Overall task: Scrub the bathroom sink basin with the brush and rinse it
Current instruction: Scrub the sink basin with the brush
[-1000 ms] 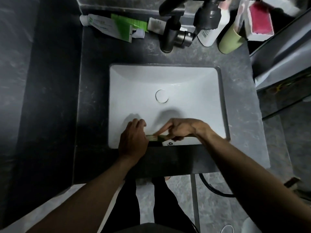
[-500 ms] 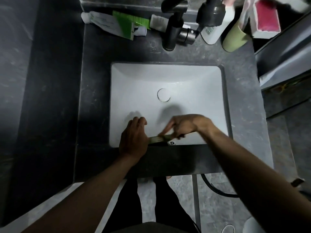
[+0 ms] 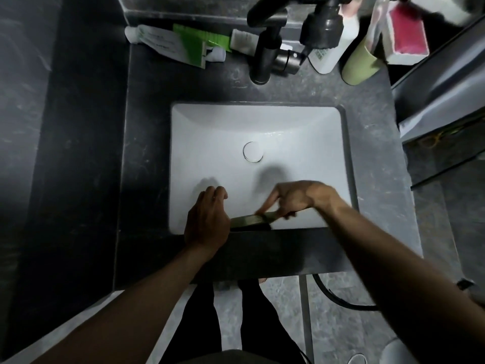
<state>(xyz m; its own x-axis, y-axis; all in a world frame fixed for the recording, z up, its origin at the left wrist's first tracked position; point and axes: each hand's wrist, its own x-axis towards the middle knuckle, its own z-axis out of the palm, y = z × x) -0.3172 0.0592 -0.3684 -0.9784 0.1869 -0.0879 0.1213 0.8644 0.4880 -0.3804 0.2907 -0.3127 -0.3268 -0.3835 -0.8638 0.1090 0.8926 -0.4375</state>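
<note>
Brush [image 3: 249, 220] against basin [image 3: 236, 127], within grasping right fingers [image 3: 267, 203]; left fingers [image 3: 215, 193] relaxed alongside.

Home bathroom: washbasin [image 3: 257, 127], toothpaste [image 3: 157, 39], tap [image 3: 265, 48].

The brush [image 3: 252, 221] was motion-blurred. Its left end was hidden under the left hand [image 3: 207, 222], so a grip there could not be determined. The right hand [image 3: 296, 198], gripping the brush, was also blurred. The faucet [image 3: 265, 48] and the pink box [image 3: 409, 32] were cut off by the top edge
</note>
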